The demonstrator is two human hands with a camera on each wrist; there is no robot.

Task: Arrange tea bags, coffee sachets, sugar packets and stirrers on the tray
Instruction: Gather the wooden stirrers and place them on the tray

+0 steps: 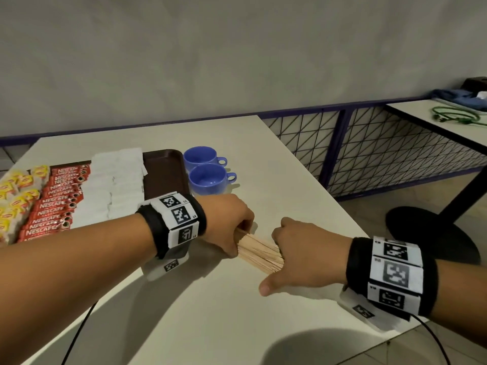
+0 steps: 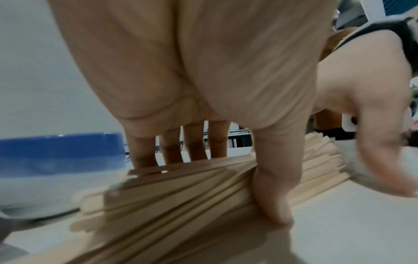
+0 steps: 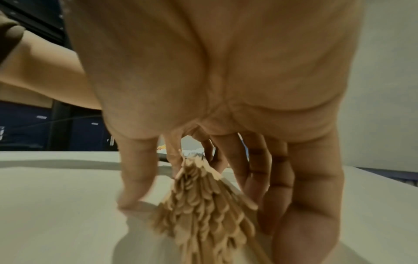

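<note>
A bundle of wooden stirrers [image 1: 259, 252] lies on the white table [image 1: 263, 159], just right of the brown tray [image 1: 164, 172]. My left hand [image 1: 238, 233] pinches its far end, with the thumb [image 2: 273, 196] in front and the fingers [image 2: 174, 150] behind. My right hand [image 1: 283, 255] curls its fingers round the near end, while its thumb [image 3: 133, 187] rests on the table, apart from the fanned stirrer tips [image 3: 203, 214]. On the tray's left part lie yellow tea bags [image 1: 19, 196], red coffee sachets [image 1: 59, 201] and white sugar packets [image 1: 116, 183]. The tray's right part is bare.
Two blue cups [image 1: 209, 177] stand on the table just beyond my left hand, right of the tray; one cup [image 2: 56, 160] shows close in the left wrist view. The table's right edge [image 1: 350, 214] runs near my right hand. A second table [image 1: 448, 122] stands far right.
</note>
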